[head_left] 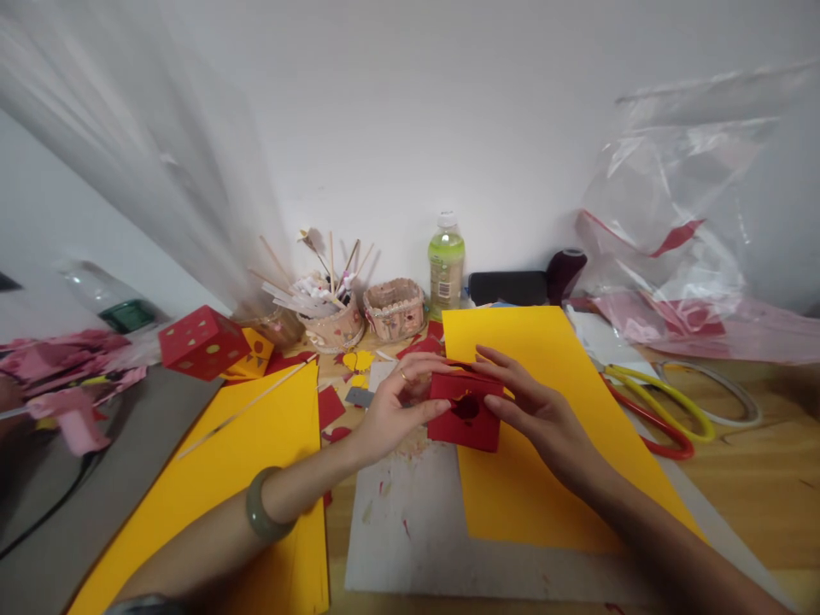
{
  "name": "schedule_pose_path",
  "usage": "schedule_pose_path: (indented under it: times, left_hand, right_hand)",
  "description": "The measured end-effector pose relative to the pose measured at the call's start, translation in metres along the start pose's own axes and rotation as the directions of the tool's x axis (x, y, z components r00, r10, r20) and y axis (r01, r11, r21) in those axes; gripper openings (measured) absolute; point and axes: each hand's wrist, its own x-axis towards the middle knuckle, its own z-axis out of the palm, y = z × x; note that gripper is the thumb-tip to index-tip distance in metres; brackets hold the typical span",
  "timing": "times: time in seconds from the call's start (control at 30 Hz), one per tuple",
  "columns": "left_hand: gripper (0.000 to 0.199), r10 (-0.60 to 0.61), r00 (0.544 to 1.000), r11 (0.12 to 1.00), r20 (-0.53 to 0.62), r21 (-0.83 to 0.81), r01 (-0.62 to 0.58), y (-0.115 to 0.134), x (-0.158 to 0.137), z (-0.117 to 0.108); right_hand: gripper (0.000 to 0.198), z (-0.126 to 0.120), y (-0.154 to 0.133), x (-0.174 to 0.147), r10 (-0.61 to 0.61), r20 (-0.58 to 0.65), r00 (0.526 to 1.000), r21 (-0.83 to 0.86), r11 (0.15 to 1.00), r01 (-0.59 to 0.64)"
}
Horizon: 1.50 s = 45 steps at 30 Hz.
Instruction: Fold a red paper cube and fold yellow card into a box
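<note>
Between my two hands is a small red paper box (442,427) with a dark cut-out hole in its front face. My left hand (401,406) grips its left side, thumb on the front and fingers over the top edge. On the right side, my right hand (535,410) presses its thumb to the front near the hole while its fingers reach over the top. The box is held above a yellow sheet (531,504) and a grey board (410,547). What is inside the box is hidden in shadow.
At the left lie more yellow sheets (256,487), a red box with cut-outs (205,342) and a pink glue gun (70,418). Decorated pots (394,320) and a green-labelled bottle (447,265) stand at the back. Yellow-handled scissors (672,406) and a clear plastic bag (679,196) are at right.
</note>
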Motion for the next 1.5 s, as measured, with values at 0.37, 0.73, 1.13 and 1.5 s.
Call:
schedule_pose_path:
  times: [0.37, 0.73, 1.13, 1.5]
  left_hand:
    - [0.020, -0.026, 1.000, 1.000, -0.018, -0.014, 0.025, -0.005, 0.002, 0.000]
    - [0.097, -0.116, 0.975, 0.971, 0.191, 0.229, 0.070, -0.001, 0.001, -0.006]
    - [0.095, -0.342, 0.938, 0.913, 0.049, -0.217, 0.345, -0.009, 0.011, -0.008]
    - [0.090, -0.370, 0.925, 0.885, 0.082, -0.271, 0.378, -0.016, 0.009, -0.007]
  right_hand:
    - [0.020, 0.000, 0.006, -0.002, 0.025, 0.019, 1.000, 0.044, 0.999, -0.026]
    - [0.041, -0.001, 0.007, 0.004, 0.354, 0.044, 0.934, 0.397, 0.852, -0.341]
    - [0.063, 0.003, -0.003, 0.007, 0.164, 0.075, 0.984, 0.169, 0.970, -0.174]
    - [0.057, 0.005, 0.002, 0.008, 0.234, 0.026, 0.972, 0.155, 0.960, -0.235]
